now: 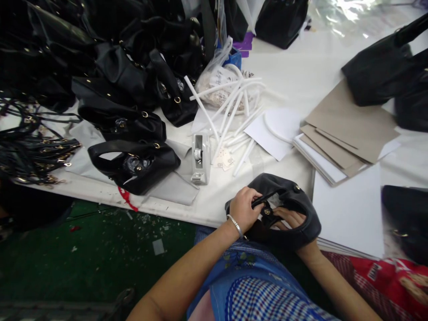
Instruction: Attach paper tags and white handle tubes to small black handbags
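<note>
A black handbag [281,185] lies tilted at the table's front edge, close against my body. My left hand [245,207] is closed on the rim of its opening, thumb and fingers beside a dark tab with a gold-coloured snap [267,211]. Passing under the curved handle [309,223], my right hand [290,217] has its fingers bent over the opposite side of the opening, by the same tab. Its fingertips are partly hidden. Something pale shows inside the bag.
Left of me stand several black handbags [150,167], with straps [36,151] beyond. A tape dispenser [200,160], white tubes [230,111] and a plastic bag [217,82] lie ahead. Cardboard sheets [351,120] and white sheets [351,209] lie to the right.
</note>
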Demonstrator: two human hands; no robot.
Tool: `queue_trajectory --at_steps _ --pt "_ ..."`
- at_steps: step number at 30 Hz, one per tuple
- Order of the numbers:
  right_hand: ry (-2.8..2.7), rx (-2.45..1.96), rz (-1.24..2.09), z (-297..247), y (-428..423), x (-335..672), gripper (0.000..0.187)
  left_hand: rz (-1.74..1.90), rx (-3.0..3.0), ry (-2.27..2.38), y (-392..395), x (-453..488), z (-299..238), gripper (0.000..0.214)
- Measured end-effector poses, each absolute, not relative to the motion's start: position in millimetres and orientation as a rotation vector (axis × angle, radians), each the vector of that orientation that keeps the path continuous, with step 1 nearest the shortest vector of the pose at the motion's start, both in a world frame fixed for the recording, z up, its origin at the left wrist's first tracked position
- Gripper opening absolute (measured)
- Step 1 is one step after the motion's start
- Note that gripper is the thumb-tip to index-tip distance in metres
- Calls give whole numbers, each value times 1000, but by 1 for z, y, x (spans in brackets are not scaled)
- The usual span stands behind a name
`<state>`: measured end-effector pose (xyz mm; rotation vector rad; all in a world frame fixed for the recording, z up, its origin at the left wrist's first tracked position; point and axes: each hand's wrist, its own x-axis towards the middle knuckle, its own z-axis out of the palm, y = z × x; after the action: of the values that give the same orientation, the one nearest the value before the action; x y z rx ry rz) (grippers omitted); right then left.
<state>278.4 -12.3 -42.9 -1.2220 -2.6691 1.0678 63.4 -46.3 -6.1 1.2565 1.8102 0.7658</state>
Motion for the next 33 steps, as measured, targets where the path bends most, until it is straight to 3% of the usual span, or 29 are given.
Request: queue_trajectory --at_steps 6,11,18,33 --pt "-2732 -925 644 -27 -7 271 34 628 1355 1798 -44 62 -1 45" --pt "-2783 -865 628 -42 2 285 35 531 1421 1884 -42 63 3 53" --pt "-2607 -1099 1104 -41 17 280 29 507 1490 1940 -43 64 8 43" --pt "-2571 -1099 920 -55 1 284 21 695 1432 1764 -45 68 -15 26"
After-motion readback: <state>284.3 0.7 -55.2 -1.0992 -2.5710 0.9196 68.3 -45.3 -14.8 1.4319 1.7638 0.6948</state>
